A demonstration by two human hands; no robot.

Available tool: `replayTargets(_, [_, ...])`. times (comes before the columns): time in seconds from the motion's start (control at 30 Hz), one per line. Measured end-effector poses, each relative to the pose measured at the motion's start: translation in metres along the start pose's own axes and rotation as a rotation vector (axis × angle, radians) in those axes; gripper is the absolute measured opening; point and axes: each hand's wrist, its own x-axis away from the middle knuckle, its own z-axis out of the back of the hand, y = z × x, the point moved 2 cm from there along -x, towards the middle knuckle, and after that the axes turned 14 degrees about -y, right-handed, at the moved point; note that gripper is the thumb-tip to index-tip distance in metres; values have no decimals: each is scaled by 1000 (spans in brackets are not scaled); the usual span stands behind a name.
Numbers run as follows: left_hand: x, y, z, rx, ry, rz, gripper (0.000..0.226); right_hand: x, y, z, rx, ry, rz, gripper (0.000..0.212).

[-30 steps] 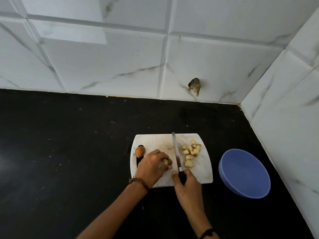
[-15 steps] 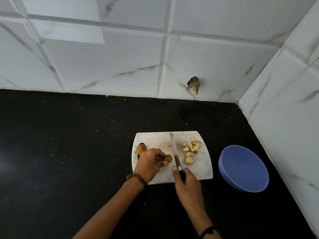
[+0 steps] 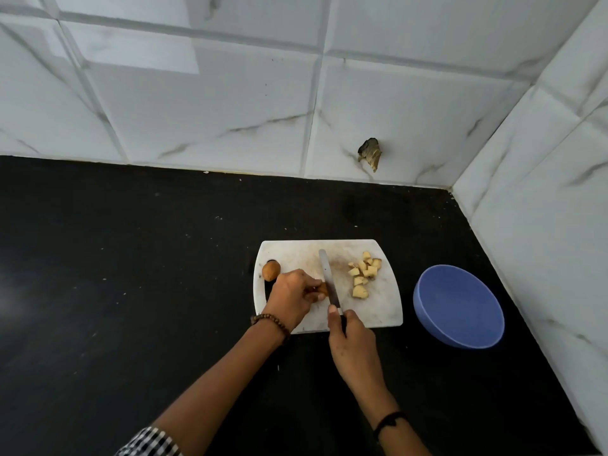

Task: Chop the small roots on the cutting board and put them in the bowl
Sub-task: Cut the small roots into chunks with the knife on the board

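A white cutting board (image 3: 306,255) lies on the black counter. My left hand (image 3: 291,296) pinches a small brown root (image 3: 323,288) near the board's middle. My right hand (image 3: 353,343) grips the handle of a knife (image 3: 328,278), forefinger along its spine, and the blade lies right beside the held root. A pile of pale chopped root pieces (image 3: 363,274) sits on the board's right half. Another whole brown root (image 3: 271,270) rests at the board's left edge. A blue bowl (image 3: 459,306) stands to the right of the board with nothing visible inside.
The black counter (image 3: 131,274) stretches wide to the left. White marbled tile walls close the back and right side, close to the bowl. A chipped hole (image 3: 370,154) marks the back wall.
The view has shifted slightly. The knife blade sits against the root my left hand holds; both hands stay near the same spot on the board.
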Motion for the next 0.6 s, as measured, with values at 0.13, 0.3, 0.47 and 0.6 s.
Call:
replayTargets(0.13, [0, 4, 0, -44, 11, -19, 20, 3, 0, 2, 33, -9, -11, 43])
replayTargets(0.3, [-3, 5, -2, -72, -6, -2, 21, 8, 4, 2, 45, -21, -28, 45])
replayTargets(0.47, [-5, 4, -4, -72, 4, -9, 22, 9, 3, 1, 75, -58, -62, 45])
replayTargets(0.6, [-5, 4, -4, -90, 4, -27, 24, 6, 1, 2, 93, -104, -100, 45])
